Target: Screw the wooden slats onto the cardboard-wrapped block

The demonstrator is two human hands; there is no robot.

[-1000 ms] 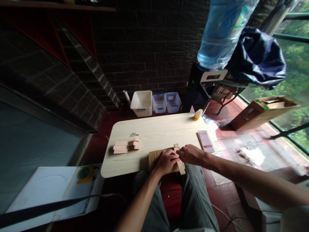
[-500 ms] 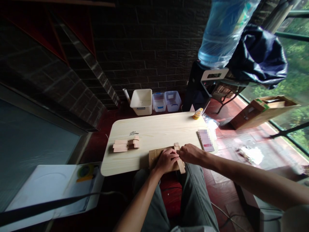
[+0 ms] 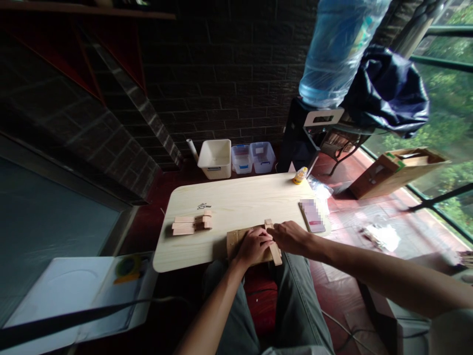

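A flat brown cardboard-like block [image 3: 233, 241] lies at the table's near edge, above my knees. Across its right end runs a pale wooden strip [image 3: 275, 254], slanting toward me. My left hand [image 3: 253, 245] rests over the block, its fingers bent together with their tips on the strip. Right beside those fingertips, my right hand [image 3: 291, 235] is closed like a fist over the strip's middle; whatever it grips is hidden. Farther left on the table lie several wooden pieces [image 3: 192, 224], with small dark metal bits [image 3: 204, 206] behind them.
On the pale table [image 3: 236, 197], a phone-like slab [image 3: 312, 216] lies at the right and a yellow-based bottle [image 3: 300, 175] at the back corner. Plastic bins [image 3: 216, 172] stand on the floor beyond. A water dispenser [image 3: 295, 138] and a cardboard box [image 3: 391, 172] are to the right.
The whole view has shifted slightly. Both hands stay at the wooden strip, with my right hand only slightly changed in position.
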